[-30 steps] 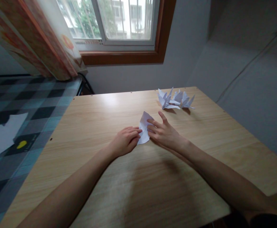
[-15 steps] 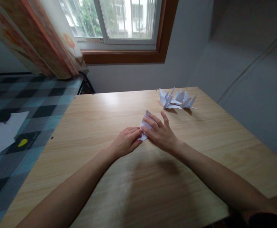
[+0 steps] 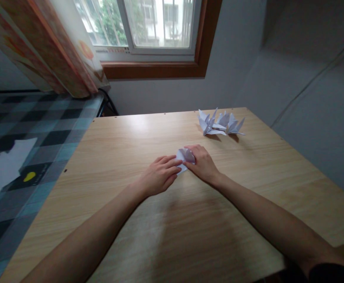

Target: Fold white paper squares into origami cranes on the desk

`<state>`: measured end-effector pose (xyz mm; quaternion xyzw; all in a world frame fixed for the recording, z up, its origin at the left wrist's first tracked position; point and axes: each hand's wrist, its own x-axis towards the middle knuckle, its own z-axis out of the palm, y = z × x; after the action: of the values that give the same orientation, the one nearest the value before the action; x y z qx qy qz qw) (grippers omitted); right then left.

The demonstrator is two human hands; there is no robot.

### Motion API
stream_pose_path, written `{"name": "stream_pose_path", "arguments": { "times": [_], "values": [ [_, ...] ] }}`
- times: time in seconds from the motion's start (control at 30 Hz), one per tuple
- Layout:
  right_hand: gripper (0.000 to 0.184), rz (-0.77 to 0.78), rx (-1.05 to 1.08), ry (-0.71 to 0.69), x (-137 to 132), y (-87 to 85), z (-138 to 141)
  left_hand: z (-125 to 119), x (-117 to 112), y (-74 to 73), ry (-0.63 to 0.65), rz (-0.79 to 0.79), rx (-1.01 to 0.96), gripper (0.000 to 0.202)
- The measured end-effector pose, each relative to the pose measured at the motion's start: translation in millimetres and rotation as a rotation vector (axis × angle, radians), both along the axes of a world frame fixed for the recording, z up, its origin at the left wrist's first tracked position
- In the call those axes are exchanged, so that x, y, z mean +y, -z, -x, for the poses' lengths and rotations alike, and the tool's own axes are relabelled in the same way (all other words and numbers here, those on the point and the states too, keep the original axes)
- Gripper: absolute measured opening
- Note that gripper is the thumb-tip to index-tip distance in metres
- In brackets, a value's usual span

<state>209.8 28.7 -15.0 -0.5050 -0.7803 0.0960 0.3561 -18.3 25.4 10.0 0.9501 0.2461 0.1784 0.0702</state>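
Observation:
A small piece of folded white paper point(image 3: 185, 155) lies on the wooden table between my two hands, with one flap lifted and bent over. My left hand point(image 3: 160, 175) rests palm down, its fingers stretched flat over the paper's left side and pressing it to the tabletop. On the other side, my right hand point(image 3: 202, 163) has its fingers curled over the far edge and its thumb at the near side, pinching the raised flap. The fingers cover part of the paper's outline.
Several folded paper cranes point(image 3: 219, 124) stand at the far right of the wooden table point(image 3: 124, 145). To the left, loose white sheets point(image 3: 5, 169) lie on a checked cloth point(image 3: 56, 137). Behind are a window point(image 3: 160, 27), a curtain point(image 3: 56, 51) and a wall.
My right hand's fingers have gone from lying spread on the paper to curling round its top flap, which now bends toward me. The left hand's fingers have spread flatter.

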Motion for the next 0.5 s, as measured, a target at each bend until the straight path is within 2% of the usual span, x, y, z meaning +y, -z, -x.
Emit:
{"name": "stream_pose_path", "arguments": {
  "times": [0.1, 0.27, 0.4, 0.43, 0.5],
  "values": [
    [0.035, -0.031, 0.022, 0.011, -2, -2.8, 1, 0, 0, 0.8, 0.007, 0.016, 0.014, 0.028],
    [0.014, -0.108, 0.133, 0.044, -7, -11.5, 2, -1, -2, -1.1, 0.003, 0.003, 0.051, 0.030],
    [0.017, -0.012, 0.237, 0.035, -7, -13.2, 1, -2, -5, -4.1, 0.043, 0.012, 0.027, 0.029],
    [0.017, 0.023, 0.267, 0.016, -6, -12.7, 1, -2, -6, -3.9, 0.033, 0.023, -0.012, 0.026],
    [0.017, 0.085, 0.311, -0.035, -6, -11.3, 1, -1, -7, -1.8, -0.069, 0.025, -0.153, 0.020]
  ]
}}
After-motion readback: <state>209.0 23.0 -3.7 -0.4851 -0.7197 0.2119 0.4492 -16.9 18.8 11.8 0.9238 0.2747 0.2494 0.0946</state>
